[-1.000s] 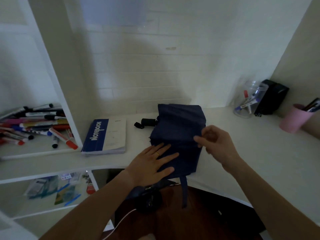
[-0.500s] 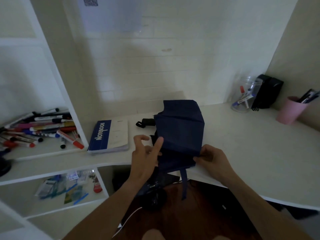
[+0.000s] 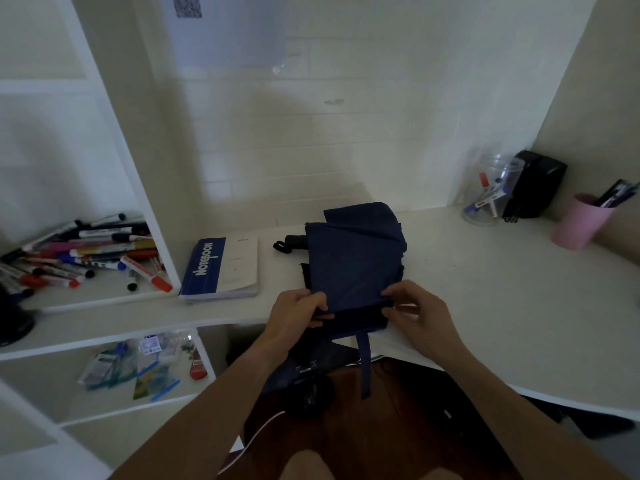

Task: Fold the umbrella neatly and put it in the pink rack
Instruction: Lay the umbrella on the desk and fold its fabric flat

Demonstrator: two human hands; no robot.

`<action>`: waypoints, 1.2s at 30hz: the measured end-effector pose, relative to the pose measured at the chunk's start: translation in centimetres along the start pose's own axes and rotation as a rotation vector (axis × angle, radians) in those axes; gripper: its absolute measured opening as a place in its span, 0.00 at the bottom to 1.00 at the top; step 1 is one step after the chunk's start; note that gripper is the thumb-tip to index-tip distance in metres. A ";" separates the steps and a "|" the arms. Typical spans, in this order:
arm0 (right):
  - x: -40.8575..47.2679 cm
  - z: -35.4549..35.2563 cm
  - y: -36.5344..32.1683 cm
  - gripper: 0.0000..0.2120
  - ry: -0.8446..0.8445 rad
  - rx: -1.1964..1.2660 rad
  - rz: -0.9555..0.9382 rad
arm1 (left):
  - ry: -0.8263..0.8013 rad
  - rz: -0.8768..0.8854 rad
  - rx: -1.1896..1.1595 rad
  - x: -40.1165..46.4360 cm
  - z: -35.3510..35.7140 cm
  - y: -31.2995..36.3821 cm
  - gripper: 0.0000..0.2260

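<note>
A dark blue folding umbrella (image 3: 356, 258) lies collapsed on the white desk (image 3: 485, 306), its canopy cloth bunched in loose folds. Its black handle with a wrist loop (image 3: 289, 242) sticks out at the far left. The closing strap (image 3: 365, 362) hangs over the desk's front edge. My left hand (image 3: 298, 315) pinches the near left edge of the cloth. My right hand (image 3: 415, 311) pinches the near right edge. The pink rack (image 3: 576, 225), a pink cup holding pens, stands at the far right of the desk.
A blue notebook (image 3: 221, 268) lies left of the umbrella. Many markers (image 3: 83, 254) are heaped on the left shelf. A clear jar of markers (image 3: 491, 192) and a black box (image 3: 535, 183) stand near the back right corner. Packets lie on the lower shelf (image 3: 138, 368).
My left hand lifted off the cloth, where it lay flat, and now pinches the near left edge. My right hand slid toward me to the near right edge. The view tilted up slightly.
</note>
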State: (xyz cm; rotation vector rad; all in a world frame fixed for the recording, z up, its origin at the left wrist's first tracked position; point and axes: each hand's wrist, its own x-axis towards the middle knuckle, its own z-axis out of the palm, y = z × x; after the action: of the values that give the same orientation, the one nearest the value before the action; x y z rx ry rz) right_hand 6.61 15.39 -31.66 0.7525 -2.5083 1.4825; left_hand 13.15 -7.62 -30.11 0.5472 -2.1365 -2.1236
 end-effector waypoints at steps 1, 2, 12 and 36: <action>0.0 -0.1 0.0 0.12 0.001 -0.027 -0.033 | 0.003 -0.006 -0.020 0.1 0.0 0.0 0.03; 0.0 -0.2 0.1 0.11 0.000 -0.055 -0.059 | 0.009 -0.019 -0.049 0.2 0.1 0.1 0.04; -0.5 -0.7 1.5 0.09 -0.077 -0.441 -0.315 | 0.114 0.249 0.436 1.1 -0.9 -0.6 0.18; 3.1 2.3 -0.1 0.27 -0.468 -0.807 -0.294 | -0.351 0.839 1.426 4.8 -4.0 -2.9 0.24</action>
State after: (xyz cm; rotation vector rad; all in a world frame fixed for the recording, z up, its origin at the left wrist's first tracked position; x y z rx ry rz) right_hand 4.32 12.34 -31.61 1.2959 -2.7755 0.1415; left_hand 10.47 -12.79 -33.69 -0.6729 -2.9384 -0.0982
